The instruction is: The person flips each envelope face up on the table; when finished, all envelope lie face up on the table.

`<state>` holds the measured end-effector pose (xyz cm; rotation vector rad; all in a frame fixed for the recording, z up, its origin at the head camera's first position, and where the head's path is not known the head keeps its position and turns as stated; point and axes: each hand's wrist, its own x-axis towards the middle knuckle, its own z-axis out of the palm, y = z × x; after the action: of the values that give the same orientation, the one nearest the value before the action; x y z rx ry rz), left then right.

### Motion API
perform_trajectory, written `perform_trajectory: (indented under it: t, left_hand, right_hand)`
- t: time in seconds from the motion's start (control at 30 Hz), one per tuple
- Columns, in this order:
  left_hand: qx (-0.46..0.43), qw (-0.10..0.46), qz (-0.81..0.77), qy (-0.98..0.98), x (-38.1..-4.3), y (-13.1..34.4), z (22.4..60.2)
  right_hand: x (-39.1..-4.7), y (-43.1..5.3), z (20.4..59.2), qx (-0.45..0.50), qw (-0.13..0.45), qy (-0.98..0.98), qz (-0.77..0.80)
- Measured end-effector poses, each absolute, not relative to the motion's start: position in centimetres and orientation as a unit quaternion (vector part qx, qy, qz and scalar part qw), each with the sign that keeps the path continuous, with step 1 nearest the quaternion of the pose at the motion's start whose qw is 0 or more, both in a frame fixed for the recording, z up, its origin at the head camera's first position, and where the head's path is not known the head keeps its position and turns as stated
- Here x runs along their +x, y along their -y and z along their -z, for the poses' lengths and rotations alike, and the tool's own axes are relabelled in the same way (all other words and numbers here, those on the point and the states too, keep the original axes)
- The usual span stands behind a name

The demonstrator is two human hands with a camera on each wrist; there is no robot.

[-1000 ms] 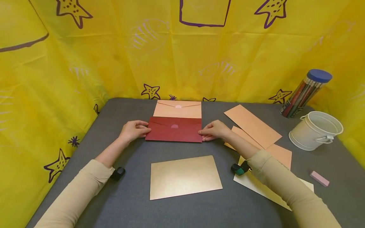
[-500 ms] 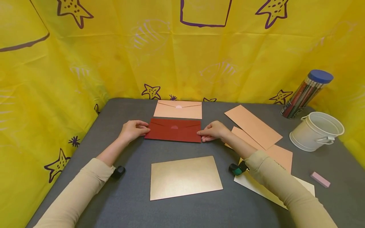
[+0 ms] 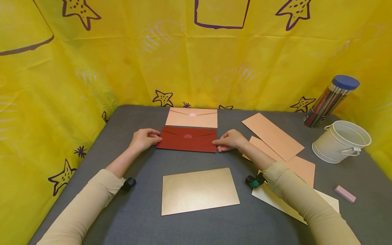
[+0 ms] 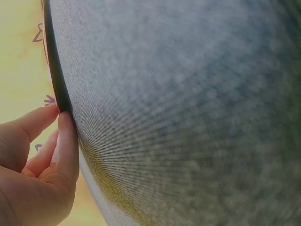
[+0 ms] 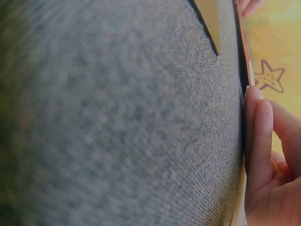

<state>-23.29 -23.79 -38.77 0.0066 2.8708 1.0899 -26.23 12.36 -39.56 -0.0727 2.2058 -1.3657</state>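
A red envelope (image 3: 186, 140) with a pale round seal on its flap lies in the middle of the head view. Its left edge is pinched between the thumb and fingers of my left hand (image 3: 144, 139). At the opposite short edge, my right hand (image 3: 231, 140) pinches it the same way. Just beyond it lies a peach envelope (image 3: 191, 119), flap side up, with a thin strip of table between them. Closer to me is a gold envelope (image 3: 200, 191), no flap visible. In the wrist views, the left fingertips (image 4: 66, 122) and right fingertips (image 5: 264, 117) are low by the tabletop.
Right of centre, peach envelopes (image 3: 273, 136) overlap, with a cream envelope (image 3: 277, 204) partly under my right forearm. Farther right are a white metal bucket (image 3: 338, 146), a clear tub of pencils (image 3: 326, 103) with a blue lid, and a pink eraser (image 3: 345, 194). Yellow cloth (image 3: 196, 68) encloses the table.
The red envelope has shifted slightly toward me and its surface looks brighter. A narrow gap now shows between it and the peach envelope, where they met before. Both hands keep their pinch.
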Motion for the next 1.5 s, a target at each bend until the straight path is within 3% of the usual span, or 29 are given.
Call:
perform_trajectory:
  t: [0.9,1.13,1.3,1.5]
  left_hand:
    - [0.026,0.009,-0.342,-0.939,-23.3,23.6,39.0]
    - [0.076,-0.023,-0.338,-0.938,-21.9,23.3,38.9]
    - [0.137,-0.037,-0.349,-0.926,-19.8,22.4,38.8]
    - [0.203,-0.022,-0.373,-0.905,-17.2,21.2,38.3]
  right_hand:
    - [-26.0,-12.4,39.3,-0.043,0.249,-0.834,0.490]
    - [-25.2,-13.0,39.5,-0.065,0.236,-0.824,0.512]
    - [-23.9,-13.9,39.7,-0.110,0.204,-0.826,0.513]
    - [-21.4,-15.0,39.3,-0.205,0.126,-0.862,0.447]
